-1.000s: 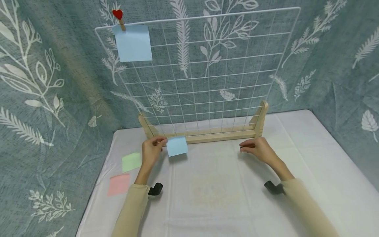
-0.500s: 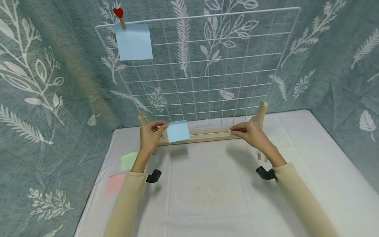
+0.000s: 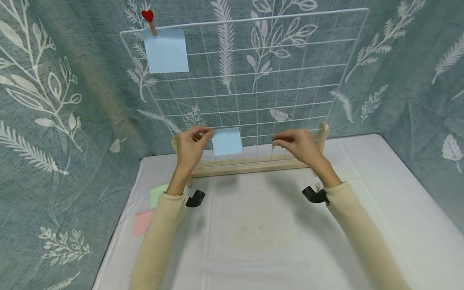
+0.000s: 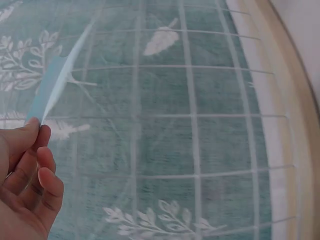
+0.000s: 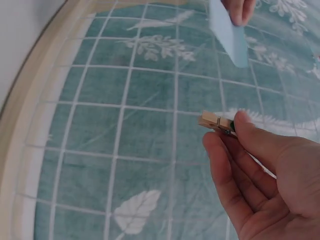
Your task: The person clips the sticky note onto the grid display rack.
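My left hand pinches a blue sticky note by its left edge, holding it up before the lower part of the white wire grid. In the left wrist view the note appears nearly edge-on between thumb and forefinger. My right hand pinches a small wooden clothespin between thumb and fingertips, its wooden end pointing toward the grid. Another blue note hangs at the grid's top left under a clothespin with a red heart.
A green note and a pink note lie on the white cloth at the left, partly behind the left arm. The grid stands in a wooden base. A small clothespin lies by the right wrist. Patterned curtains surround the table.
Both hands have risen from near the table toward the grid, the left one carrying the blue note up and slightly right. The right hand has moved left and up with the clothespin.
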`<action>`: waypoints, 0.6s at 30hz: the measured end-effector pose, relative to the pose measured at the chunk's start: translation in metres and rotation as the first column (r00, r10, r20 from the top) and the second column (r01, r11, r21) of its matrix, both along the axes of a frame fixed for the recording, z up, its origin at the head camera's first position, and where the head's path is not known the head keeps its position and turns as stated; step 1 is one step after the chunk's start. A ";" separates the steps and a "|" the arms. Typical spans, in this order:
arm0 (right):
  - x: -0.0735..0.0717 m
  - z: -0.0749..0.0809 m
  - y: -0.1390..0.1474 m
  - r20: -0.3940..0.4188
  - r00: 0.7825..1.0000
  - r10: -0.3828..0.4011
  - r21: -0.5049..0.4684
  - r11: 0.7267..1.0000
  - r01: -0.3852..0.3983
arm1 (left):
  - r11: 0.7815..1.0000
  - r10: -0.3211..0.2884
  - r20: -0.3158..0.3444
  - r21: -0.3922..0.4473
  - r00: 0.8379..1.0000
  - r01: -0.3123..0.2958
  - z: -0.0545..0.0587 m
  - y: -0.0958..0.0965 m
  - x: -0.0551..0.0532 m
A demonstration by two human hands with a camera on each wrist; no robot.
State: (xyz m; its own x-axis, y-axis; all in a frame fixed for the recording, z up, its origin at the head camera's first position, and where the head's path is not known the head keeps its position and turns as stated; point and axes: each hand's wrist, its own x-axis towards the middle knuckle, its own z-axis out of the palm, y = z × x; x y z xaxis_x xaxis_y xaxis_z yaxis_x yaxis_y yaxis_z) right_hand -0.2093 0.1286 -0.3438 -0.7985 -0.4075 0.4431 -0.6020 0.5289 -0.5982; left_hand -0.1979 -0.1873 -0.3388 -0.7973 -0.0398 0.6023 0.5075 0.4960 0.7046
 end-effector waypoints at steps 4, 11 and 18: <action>-0.002 0.011 -0.006 0.006 1.000 0.020 -0.011 1.000 -0.020 | 1.000 0.000 -0.050 -0.001 0.999 0.000 0.012 0.007 -0.004; -0.008 0.037 -0.018 -0.124 0.990 0.074 -0.041 0.996 -0.080 | 0.998 -0.038 -0.126 0.043 0.991 0.044 0.031 0.011 -0.007; -0.014 0.072 -0.024 -0.225 0.974 0.038 -0.080 0.995 -0.057 | 0.996 -0.091 -0.210 -0.015 0.974 0.090 0.049 0.018 -0.007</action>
